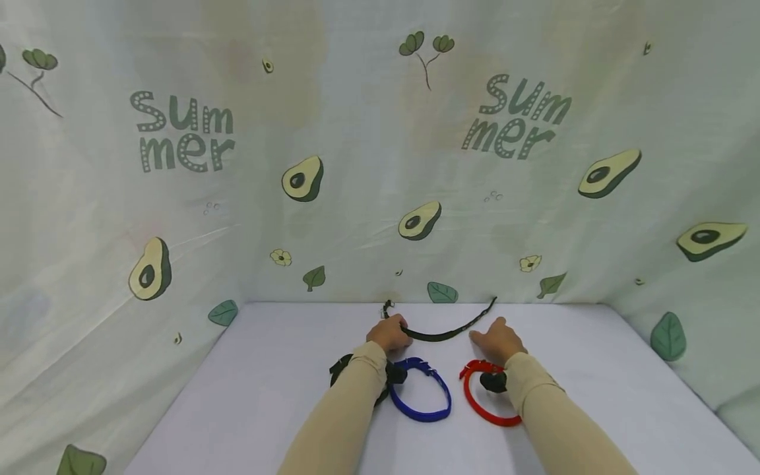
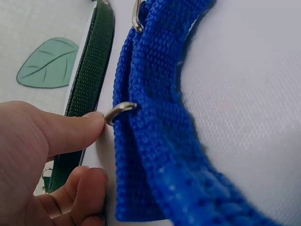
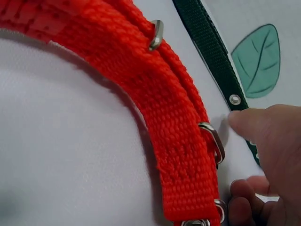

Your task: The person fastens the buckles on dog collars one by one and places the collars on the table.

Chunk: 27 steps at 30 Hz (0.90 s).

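Note:
A dark green strap collar (image 1: 438, 337) with metal eyelets lies stretched in a curve near the back of the table. My left hand (image 1: 389, 333) grips it near its buckle end, the strap passing between thumb and fingers (image 2: 91, 183). Beside the collar's eyelet end, my right hand (image 1: 499, 340) has its index finger extended and holds nothing. In the right wrist view its thumb (image 3: 249, 121) overlaps the strap's line, but the head view shows them apart. A blue collar (image 1: 420, 415), looped with metal rings, lies near my left wrist. A red looped collar (image 1: 475, 399) lies partly under my right forearm.
Another dark loop (image 1: 340, 367) shows partly beneath my left forearm. Black wrist cameras sit under both wrists. The white table (image 1: 261, 369) meets a printed cloth backdrop (image 1: 356, 264) at the rear and sides.

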Each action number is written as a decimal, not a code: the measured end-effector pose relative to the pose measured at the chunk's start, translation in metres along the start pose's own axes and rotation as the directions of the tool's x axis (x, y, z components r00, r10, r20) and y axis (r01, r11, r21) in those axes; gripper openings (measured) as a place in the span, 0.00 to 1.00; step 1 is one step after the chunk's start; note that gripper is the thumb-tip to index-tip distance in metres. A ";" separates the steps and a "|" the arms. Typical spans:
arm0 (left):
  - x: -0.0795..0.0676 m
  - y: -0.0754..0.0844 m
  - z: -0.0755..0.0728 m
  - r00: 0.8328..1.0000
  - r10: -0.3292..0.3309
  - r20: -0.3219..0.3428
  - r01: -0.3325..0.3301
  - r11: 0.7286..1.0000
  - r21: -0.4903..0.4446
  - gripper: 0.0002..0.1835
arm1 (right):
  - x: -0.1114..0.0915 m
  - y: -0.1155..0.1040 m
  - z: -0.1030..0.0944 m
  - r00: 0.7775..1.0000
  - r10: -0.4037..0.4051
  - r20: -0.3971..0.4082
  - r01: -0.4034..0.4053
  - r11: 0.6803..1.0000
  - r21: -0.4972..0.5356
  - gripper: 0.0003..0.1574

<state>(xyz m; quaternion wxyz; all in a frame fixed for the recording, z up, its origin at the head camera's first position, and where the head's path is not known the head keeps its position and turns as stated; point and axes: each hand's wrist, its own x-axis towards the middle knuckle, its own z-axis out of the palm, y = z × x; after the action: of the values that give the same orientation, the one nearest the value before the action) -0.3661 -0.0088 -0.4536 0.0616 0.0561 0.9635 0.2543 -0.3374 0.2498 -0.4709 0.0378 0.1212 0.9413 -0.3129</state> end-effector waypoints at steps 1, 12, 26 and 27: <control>0.001 0.001 -0.001 1.000 -0.003 0.000 0.003 1.000 0.002 0.16 | 0.002 0.000 0.000 1.000 0.000 0.004 0.000 1.000 -0.003 0.45; 0.008 -0.002 0.008 0.999 -0.037 -0.007 0.037 0.998 0.043 0.16 | 0.016 -0.001 0.002 0.999 0.030 0.036 -0.027 0.996 -0.086 0.61; 0.009 -0.003 0.012 0.998 -0.058 -0.035 0.057 0.998 -0.020 0.20 | 0.019 -0.006 0.000 0.999 -0.023 0.047 0.027 0.995 -0.100 0.47; 0.009 -0.005 0.012 0.997 -0.066 -0.030 0.065 0.997 -0.028 0.20 | 0.018 -0.008 0.003 0.999 -0.019 0.041 0.023 0.995 -0.099 0.45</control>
<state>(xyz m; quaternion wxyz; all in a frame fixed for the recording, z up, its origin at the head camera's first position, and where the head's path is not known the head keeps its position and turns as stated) -0.3737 -0.0065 -0.4670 0.0555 0.0197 0.9621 0.2661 -0.3570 0.2456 -0.4719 0.0593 0.1030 0.9560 -0.2683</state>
